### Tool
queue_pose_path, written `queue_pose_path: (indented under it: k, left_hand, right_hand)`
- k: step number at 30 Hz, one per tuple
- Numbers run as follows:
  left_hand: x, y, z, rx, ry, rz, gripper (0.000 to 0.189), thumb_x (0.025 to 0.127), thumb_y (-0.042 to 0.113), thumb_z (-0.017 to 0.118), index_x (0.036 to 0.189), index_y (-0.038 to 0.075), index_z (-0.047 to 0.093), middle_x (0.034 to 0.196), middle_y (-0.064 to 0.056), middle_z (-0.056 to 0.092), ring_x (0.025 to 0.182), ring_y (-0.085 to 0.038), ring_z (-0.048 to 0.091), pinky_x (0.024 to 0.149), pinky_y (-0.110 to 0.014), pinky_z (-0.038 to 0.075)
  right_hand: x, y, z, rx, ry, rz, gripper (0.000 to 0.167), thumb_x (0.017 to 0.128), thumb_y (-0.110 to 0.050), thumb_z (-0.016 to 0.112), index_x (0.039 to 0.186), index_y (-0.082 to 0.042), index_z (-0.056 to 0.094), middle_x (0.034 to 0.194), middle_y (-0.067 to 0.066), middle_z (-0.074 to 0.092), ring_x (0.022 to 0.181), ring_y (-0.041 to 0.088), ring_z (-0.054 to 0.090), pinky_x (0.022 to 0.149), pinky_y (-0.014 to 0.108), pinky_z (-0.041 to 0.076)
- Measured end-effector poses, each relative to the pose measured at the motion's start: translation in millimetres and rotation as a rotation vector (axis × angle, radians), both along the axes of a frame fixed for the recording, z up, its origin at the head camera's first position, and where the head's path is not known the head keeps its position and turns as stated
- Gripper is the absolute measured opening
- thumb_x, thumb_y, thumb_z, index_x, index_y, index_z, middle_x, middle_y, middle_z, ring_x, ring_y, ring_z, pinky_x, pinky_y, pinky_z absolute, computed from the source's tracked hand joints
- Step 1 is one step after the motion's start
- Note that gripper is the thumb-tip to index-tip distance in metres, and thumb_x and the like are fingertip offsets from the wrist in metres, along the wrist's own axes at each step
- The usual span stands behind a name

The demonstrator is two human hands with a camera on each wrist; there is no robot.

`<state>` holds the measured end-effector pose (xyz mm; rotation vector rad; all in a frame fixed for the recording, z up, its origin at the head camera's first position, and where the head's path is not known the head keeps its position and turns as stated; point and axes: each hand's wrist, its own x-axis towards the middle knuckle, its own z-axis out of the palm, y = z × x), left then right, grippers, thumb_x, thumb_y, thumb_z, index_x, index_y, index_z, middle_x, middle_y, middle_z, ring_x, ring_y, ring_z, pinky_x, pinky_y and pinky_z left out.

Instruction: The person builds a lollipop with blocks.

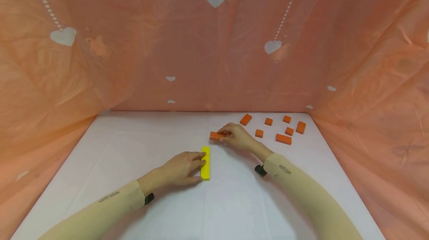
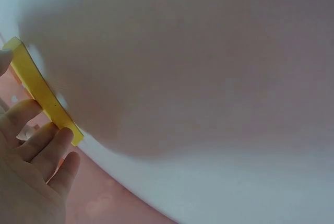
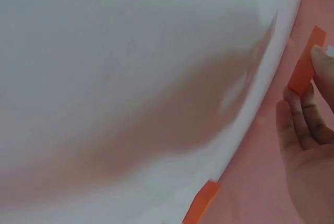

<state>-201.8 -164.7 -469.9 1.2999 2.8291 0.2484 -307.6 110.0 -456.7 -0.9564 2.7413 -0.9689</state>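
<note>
A long yellow block lies at the middle of the white table, its length pointing away from me. My left hand touches it from the left, fingertips along its left side and top and the thumb by its near end. In the left wrist view the fingertips rest against the yellow block. Past its far end, my right hand pinches an orange block between thumb and fingers. The right wrist view shows this orange block with the thumb on one face and fingertips at its lower end.
Several orange blocks lie scattered at the back right, among them a long one, another long one and a small one. A pink curtain with white hearts encloses the back and sides of the white table.
</note>
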Motion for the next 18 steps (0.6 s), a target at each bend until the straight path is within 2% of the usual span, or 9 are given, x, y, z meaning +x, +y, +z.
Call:
queue_pose_path:
  k: [10,18]
  left_hand:
    - [0.0,-0.5,1.6,0.008,0.009,-0.010,0.055,0.095,0.040,0.075,0.135,0.003,0.068,0.149,-0.018,0.057,0.135,-0.034,0.056,0.112,-0.051,0.047]
    - [-1.6,-0.7,-0.4,-0.003,0.010,-0.024,0.055,0.095,0.040,0.076,0.135,0.002,0.068,0.149,-0.018,0.057,0.134,-0.035,0.057,0.111,-0.051,0.048]
  right_hand:
    - [4.4,-28.7,-4.0,0.021,-0.037,0.039,0.029,0.096,-0.012,0.076,0.125,-0.009,0.075,0.119,0.006,0.070,0.108,0.022,0.063,0.096,0.037,0.055]
    - [7.1,-37.2,-8.6,0.066,-0.044,0.061,0.027,0.098,-0.012,0.074,0.124,-0.006,0.075,0.117,0.006,0.071,0.101,0.020,0.061,0.091,0.034,0.054]
